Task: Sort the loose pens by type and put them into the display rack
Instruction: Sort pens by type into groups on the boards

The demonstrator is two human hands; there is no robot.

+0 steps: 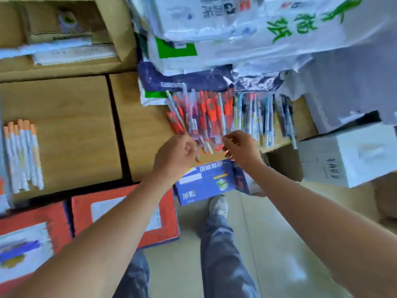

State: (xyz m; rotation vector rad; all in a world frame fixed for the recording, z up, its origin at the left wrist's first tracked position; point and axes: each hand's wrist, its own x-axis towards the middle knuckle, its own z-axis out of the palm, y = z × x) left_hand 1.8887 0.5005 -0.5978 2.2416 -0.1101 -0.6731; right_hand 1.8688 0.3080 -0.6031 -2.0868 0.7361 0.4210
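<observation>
A heap of loose pens lies on a cardboard box top: red pens on the left of the heap, blue and white pens on the right. My left hand is closed around a thin pen with a red tip at the heap's near edge. My right hand hovers beside it with fingers curled and pinched over the pens; whether it holds one is blurred. A separate bunch of white pens with orange caps rests on a box far to the left. No display rack is in view.
Cardboard boxes fill the left side, red boxes below them. A blue carton stands under my hands. White plastic bags are piled behind the pens, white boxes at right. My legs stand on a pale floor.
</observation>
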